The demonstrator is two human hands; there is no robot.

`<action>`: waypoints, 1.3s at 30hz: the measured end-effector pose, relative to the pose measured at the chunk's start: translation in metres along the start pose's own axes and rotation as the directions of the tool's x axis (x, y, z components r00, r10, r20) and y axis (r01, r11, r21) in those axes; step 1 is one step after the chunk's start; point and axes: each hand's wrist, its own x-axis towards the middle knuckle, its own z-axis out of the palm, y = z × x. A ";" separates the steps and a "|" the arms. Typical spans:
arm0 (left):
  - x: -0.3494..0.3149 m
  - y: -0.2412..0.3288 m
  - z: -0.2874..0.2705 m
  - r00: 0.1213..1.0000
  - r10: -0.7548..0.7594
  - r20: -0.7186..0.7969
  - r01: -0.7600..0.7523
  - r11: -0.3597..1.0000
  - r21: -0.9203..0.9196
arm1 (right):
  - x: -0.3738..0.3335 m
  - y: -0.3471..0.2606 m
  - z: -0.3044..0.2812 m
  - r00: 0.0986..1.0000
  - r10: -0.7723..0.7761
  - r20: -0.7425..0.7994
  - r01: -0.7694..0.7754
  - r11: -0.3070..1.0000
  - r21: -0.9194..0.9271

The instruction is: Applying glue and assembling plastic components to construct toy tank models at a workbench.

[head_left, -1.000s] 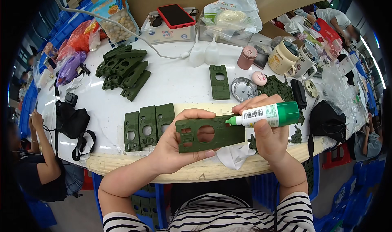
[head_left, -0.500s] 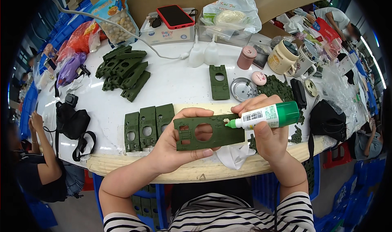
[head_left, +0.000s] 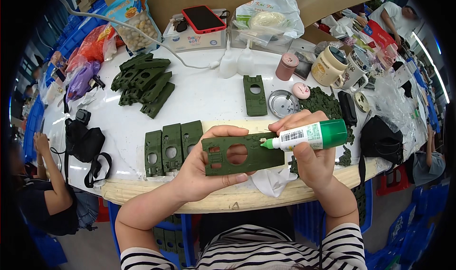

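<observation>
My left hand (head_left: 197, 177) grips a dark green moulded plastic toy-vehicle panel (head_left: 259, 163) by its left end, thumb along the lower edge and fingers behind. The panel has a large round hole and small rectangular openings. My right hand (head_left: 316, 163) is closed around a white and green squeeze bottle (head_left: 304, 136), held nearly level. Its pointed green nozzle is at the panel's upper right, by a small pale spot; whether it touches cannot be made out. Three similar panels (head_left: 172, 149) stand side by side left of my hands, and another panel (head_left: 255, 96) lies beyond them.
A pile of green panels (head_left: 145, 82) lies at the far left. Small green parts (head_left: 320, 103) are heaped at the right beside a round metal tin (head_left: 283, 103). White tissue (head_left: 273, 180) sits at the table edge. Mugs (head_left: 328, 65), a phone (head_left: 204, 19) and black bags (head_left: 83, 139) surround the work area.
The bottle's nozzle has shifted very slightly left on the panel. Both hands keep their hold, and the panel stays almost in place.
</observation>
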 end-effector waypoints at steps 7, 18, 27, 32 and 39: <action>-0.001 0.001 0.001 1.000 -0.007 -0.003 0.007 1.000 0.003 | 0.000 0.000 -0.001 1.000 -0.006 0.015 0.006 1.000 -0.010; -0.002 0.002 -0.001 1.000 -0.008 0.026 0.008 1.000 0.002 | 0.000 0.000 0.001 0.998 0.053 -0.045 -0.049 0.994 0.095; 0.001 0.002 0.001 0.995 0.101 0.000 -0.098 0.959 -0.267 | -0.002 -0.002 0.001 0.996 0.082 0.042 -0.089 0.978 0.188; 0.002 0.003 -0.004 0.998 0.040 0.052 -0.023 0.957 -0.290 | -0.001 -0.004 -0.002 0.998 0.048 0.029 -0.052 0.984 0.172; -0.004 0.000 0.004 0.952 -0.193 0.236 0.251 0.935 -0.250 | -0.001 -0.002 -0.003 0.998 -0.014 0.059 0.007 0.994 0.106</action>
